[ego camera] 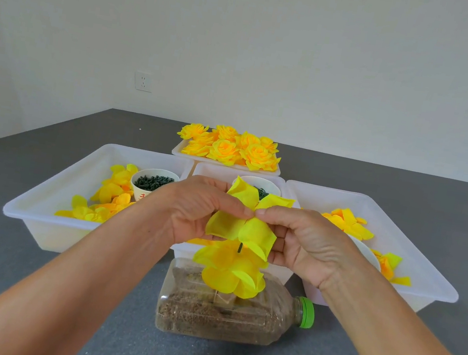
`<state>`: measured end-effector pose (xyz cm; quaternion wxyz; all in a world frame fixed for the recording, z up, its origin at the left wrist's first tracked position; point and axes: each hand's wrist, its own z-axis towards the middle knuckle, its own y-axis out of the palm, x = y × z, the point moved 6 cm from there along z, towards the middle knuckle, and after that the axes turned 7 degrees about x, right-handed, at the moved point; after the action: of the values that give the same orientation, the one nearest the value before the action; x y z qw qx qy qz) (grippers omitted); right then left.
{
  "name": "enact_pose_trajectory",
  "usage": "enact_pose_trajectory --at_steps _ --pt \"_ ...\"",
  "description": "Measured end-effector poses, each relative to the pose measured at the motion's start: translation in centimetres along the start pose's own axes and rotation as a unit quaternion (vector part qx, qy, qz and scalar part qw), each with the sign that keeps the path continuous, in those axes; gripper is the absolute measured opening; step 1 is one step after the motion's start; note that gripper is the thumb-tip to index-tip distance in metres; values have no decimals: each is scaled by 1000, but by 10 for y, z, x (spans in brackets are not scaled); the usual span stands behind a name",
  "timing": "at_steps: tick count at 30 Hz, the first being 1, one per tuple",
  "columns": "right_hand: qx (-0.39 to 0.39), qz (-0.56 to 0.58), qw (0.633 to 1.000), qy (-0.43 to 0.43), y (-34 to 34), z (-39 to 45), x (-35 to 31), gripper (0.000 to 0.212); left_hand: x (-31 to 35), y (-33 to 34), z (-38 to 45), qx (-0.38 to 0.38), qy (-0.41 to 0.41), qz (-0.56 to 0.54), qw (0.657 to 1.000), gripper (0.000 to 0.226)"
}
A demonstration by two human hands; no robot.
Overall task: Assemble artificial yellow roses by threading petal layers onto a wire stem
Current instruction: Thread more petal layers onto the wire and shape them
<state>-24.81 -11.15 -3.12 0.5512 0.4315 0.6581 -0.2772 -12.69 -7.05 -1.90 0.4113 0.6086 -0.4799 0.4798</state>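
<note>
Above the desk (28, 283), over a bottle (225, 309) lying on its side: petal layer (245, 224) pinched between both hands.
Left hand (194, 211) at 9 o'clock, right hand (305, 242) at 3, fingers (273, 213) grasping its centre; below at 6, lower petal layers (228, 270) on the wire stem (239, 248).

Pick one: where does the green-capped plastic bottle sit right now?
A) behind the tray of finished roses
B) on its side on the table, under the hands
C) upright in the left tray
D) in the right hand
B: the bottle lies on its side on the grey table, cap to the right, below both hands, which hold a petal layer above it.
</note>
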Motion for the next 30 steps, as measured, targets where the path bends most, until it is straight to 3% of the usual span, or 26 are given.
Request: enact_pose_trajectory --at_steps 6,17,30 --pt "5 8 1000 17 -1 2 5 2 -6 0 4 6 -27 -12 1000 23" --pt "14 16 1000 12 -3 4 5 4 -5 -2 13 5 -28 1 1000 21" --pt "8 38 997 64 2 4 15 4 -5 2 17 -11 -26 1 1000 12"
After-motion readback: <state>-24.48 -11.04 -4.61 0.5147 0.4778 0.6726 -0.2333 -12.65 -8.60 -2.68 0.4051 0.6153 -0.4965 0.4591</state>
